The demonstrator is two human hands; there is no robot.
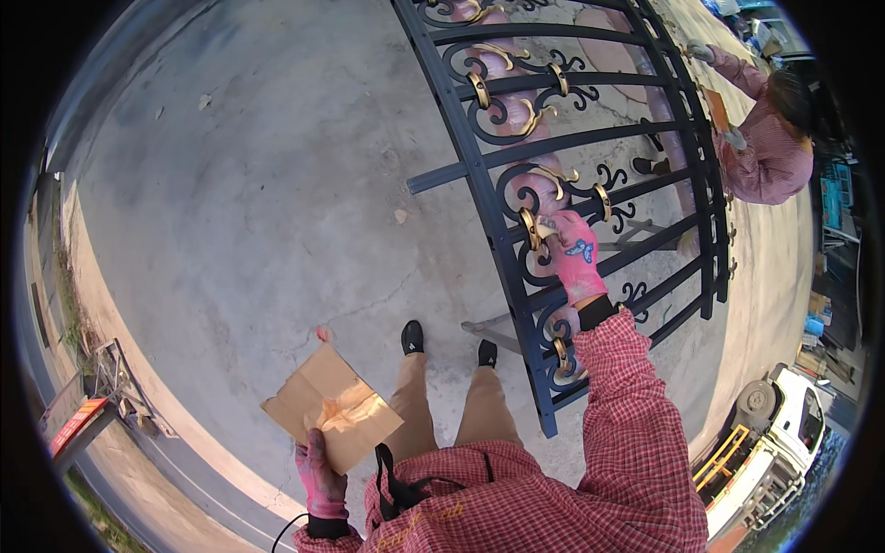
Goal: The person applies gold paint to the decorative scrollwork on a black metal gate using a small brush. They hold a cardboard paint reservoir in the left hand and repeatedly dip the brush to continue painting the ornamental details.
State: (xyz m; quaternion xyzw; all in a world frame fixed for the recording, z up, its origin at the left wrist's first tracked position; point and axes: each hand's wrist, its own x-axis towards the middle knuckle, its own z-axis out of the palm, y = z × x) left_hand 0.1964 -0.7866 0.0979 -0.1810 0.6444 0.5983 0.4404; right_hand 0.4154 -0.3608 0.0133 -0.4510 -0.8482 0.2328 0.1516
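Note:
My left hand (321, 479), in a pink glove, grips the lower edge of a brown cardboard piece (300, 394). A shiny gold smear of paint lies on the cardboard near my thumb. My right hand (576, 251), gloved in pink with a blue butterfly print, is closed at a gold collar (528, 229) on a dark metal railing panel (489, 203). Between its fingertips a small pale piece (547, 227) shows, too covered to name. Black scrolls and gold leaf shapes (556, 175) fill the panel around that hand.
The panel rests on grey metal trestle legs (498, 334) over a concrete floor (277, 184). Across it a co-worker (770, 138) in a red checked shirt holds a brown sheet (715, 109). A white truck (774, 452) stands at the lower right. One bar end (436, 178) juts out leftward.

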